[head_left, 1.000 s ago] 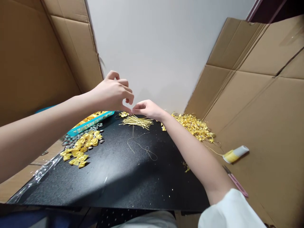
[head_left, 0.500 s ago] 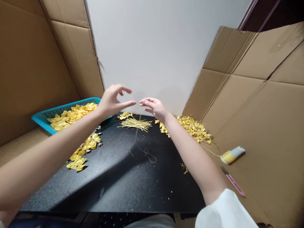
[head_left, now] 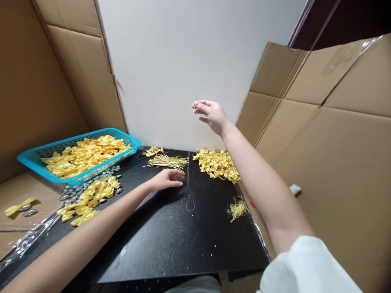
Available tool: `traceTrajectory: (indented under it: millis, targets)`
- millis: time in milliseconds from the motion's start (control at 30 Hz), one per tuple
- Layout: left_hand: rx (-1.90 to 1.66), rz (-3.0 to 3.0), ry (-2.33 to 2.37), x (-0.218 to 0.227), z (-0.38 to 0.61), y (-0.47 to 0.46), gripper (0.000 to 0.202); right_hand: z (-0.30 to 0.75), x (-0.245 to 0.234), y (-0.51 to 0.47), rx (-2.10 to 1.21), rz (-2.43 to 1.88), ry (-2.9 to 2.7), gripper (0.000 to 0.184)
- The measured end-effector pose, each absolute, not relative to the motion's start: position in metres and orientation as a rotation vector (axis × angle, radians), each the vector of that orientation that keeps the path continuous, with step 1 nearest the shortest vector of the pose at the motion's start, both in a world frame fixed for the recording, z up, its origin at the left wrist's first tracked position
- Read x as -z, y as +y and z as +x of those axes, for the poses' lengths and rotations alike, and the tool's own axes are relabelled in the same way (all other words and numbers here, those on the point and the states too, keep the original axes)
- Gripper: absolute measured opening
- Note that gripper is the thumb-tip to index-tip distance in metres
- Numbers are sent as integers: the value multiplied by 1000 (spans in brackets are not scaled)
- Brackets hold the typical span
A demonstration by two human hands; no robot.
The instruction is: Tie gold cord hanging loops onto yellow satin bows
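Note:
My right hand [head_left: 210, 114] is raised in front of the pale wall, thumb and fingers pinched on a thin needle-like piece [head_left: 196, 99] whose tip shows above them. Lower down, my left hand [head_left: 166, 180] hovers over the black table, its fingers curved and apart with nothing between them. A fine thread [head_left: 188, 175] runs down the table just right of my left fingertips and ends in a loose loop. Whether it joins the piece in my right hand cannot be made out. Behind my left hand lies a bundle of cut yellow cords [head_left: 166, 161].
A turquoise basket [head_left: 77, 179] of yellow bows stands left. Loose bows [head_left: 91, 195] and silver beads [head_left: 75, 190] lie before it. Finished-looking bow pieces [head_left: 215, 162] are heaped at right, with yellow thread scraps [head_left: 237, 209] nearer. Cardboard walls [head_left: 332, 154] flank the table.
My right hand has risen, away from my left. My left hand has dropped from beside it to low over the table. The view has shifted, showing more of the basket.

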State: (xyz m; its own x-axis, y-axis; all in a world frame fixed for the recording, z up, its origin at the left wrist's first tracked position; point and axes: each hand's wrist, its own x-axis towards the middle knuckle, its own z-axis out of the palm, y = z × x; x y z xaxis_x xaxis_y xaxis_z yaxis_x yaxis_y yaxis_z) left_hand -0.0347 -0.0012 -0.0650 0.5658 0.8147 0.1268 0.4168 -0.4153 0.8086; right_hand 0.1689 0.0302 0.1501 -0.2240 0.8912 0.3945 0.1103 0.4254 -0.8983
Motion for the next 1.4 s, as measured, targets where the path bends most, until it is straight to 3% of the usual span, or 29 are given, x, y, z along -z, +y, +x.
traceTrajectory:
  millis: [367,1067,1400]
  targets:
    - [-837,2024,1128,84,-16,9,44,189,-146,41,-911,-902,-1621,19]
    - [-739,1834,961,89,-6,14,31,211,-140,42,-894,-979,-1482,13]
    - [-729,1711,915,89,-24,-19,62,224,-131,43,-908,-1031,-1416,13]
